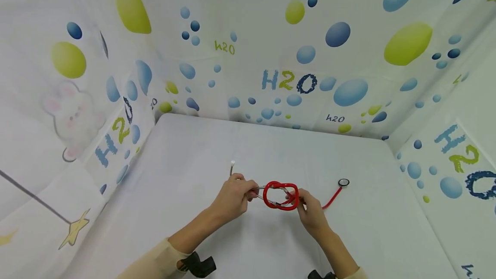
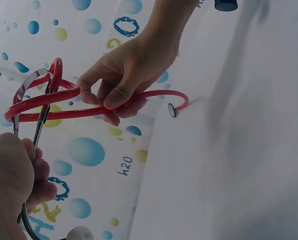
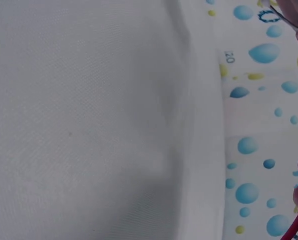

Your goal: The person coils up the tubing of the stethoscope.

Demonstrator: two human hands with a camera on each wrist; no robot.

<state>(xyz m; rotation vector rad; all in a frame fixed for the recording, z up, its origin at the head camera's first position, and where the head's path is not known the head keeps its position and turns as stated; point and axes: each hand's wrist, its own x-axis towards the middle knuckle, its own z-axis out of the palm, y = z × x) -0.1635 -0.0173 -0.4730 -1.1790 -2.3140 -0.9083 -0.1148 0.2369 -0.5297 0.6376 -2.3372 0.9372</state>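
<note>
A stethoscope with red tubing (image 1: 286, 208) is held up over the white table, its tubing looped around its own metal ear tubes (image 2: 38, 131). My left hand (image 1: 232, 195) grips the ear tubes, and a white ear tip (image 1: 232, 162) sticks out past the fingers. My right hand (image 1: 313, 215) pinches the red tubing at the right side of the loop, thumb against fingers, as the left wrist view shows. Beyond that hand the tubing runs on to the round chest piece (image 1: 343, 182). Only fingertips and a bit of tubing (image 3: 297, 222) appear at the right wrist view's edge.
The white tabletop (image 1: 186, 150) spreads beneath both hands. Behind it and at the sides hang white sheets (image 1: 248, 63) printed with blue and green drops and "H2O" lettering. A star on a string (image 1: 74, 229) and a pale bear figure (image 1: 73, 115) show at the left.
</note>
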